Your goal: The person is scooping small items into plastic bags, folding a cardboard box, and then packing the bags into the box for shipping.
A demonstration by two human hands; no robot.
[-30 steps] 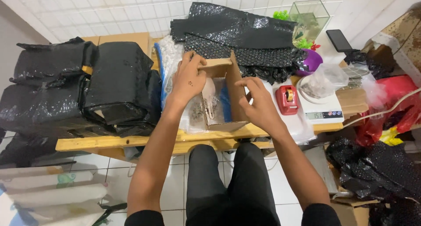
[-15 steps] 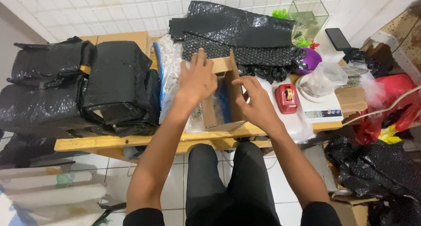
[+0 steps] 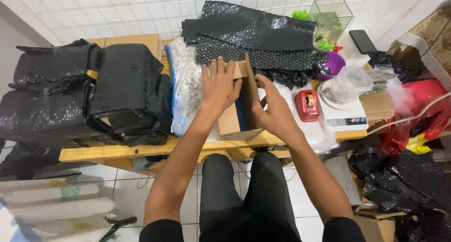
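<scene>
L hand (image 3: 220,84) lies flat, fingers spread, palm pressing a top flap of the cardboard box (image 3: 235,122); R hand (image 3: 274,111) is half curled, thumb & fingers on the upright side flap, nothing gripped. Box sits at the wooden table's (image 3: 112,152) front edge, btwn both hands. Best to keep L palm down while R folds its flap square. Count: 1 box, 1 red tape dispenser (image 3: 308,104), 1 scale (image 3: 346,121), 2 hands.

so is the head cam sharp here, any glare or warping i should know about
Head view: mostly sharp, both the left hand and right hand on the cardboard box read clearly; even soft light, faint shadows; bright glints on the black bubble wrap; wide-angle bending shows in the tiled wall lines near the edges.
</scene>
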